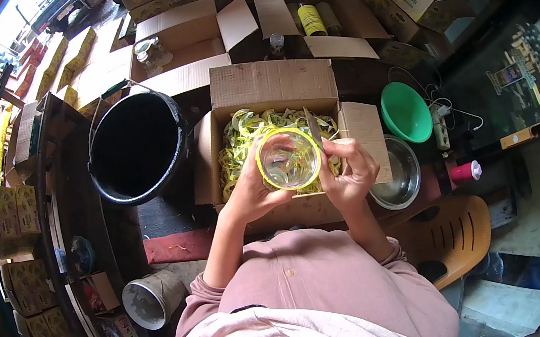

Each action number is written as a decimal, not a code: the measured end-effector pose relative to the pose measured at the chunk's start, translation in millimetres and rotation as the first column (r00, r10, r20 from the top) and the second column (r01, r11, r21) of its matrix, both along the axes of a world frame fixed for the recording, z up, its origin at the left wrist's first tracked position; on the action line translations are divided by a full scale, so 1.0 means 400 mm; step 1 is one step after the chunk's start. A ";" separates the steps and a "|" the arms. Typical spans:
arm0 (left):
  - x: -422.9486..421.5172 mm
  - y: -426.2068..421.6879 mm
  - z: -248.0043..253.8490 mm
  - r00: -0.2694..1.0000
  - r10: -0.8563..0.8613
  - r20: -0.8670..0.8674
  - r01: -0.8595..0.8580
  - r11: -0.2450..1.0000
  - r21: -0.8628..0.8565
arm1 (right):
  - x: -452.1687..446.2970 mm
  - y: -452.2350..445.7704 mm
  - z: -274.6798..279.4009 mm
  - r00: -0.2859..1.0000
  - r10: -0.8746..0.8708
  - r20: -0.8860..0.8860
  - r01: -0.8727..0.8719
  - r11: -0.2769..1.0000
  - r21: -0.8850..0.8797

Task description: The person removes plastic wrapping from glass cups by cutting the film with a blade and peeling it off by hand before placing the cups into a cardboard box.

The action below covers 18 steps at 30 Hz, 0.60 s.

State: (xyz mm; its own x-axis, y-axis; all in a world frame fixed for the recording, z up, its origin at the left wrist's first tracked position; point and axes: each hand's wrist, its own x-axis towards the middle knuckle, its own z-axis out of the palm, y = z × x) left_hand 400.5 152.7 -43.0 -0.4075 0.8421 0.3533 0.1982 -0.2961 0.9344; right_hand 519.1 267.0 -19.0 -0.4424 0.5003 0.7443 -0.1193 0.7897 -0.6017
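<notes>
Holding the clear jar (288, 161) over the open box (273, 82), mouth toward the wearer, the left hand (248, 186) cups its side; that grip is as wide as the jar. The right hand (352, 168) has a narrow pinch on a knife (313, 126), its blade beside the yellow rim and pointing away from the body. For good work here, I would lay the blade nearly flat to the rim, use short, light strokes, and turn the jar with the left hand, fingertips clear of the edge. Below, yellow-green strips (237, 137) heap inside the box, handy for catching scraps.

The box sits on a dark bench (162, 221), between a black bucket (135, 144) and a green bowl (406, 113), with a clear bowl (402, 187) near its right flap. Beyond stand open cartons (174, 20); an orange-brown chair (452, 232) is at lower right.
</notes>
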 end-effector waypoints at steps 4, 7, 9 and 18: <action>-0.014 -0.003 -0.016 0.977 0.092 -0.190 -0.094 0.996 -0.004 | 0.003 -0.012 -0.011 0.999 -0.044 -0.002 0.044 0.997 -0.062; 0.001 -0.001 -0.010 0.995 0.104 -0.011 -0.103 0.994 0.041 | 0.010 -0.033 -0.004 0.996 -0.073 0.054 0.076 0.996 -0.055; 0.005 -0.002 -0.010 0.995 0.096 0.034 -0.098 0.993 0.071 | 0.010 -0.039 -0.013 0.995 -0.079 0.059 0.082 0.995 -0.051; 0.003 -0.007 -0.025 0.992 0.116 -0.047 -0.113 0.991 0.065 | 0.012 -0.050 -0.018 0.994 -0.098 0.042 0.101 0.993 -0.067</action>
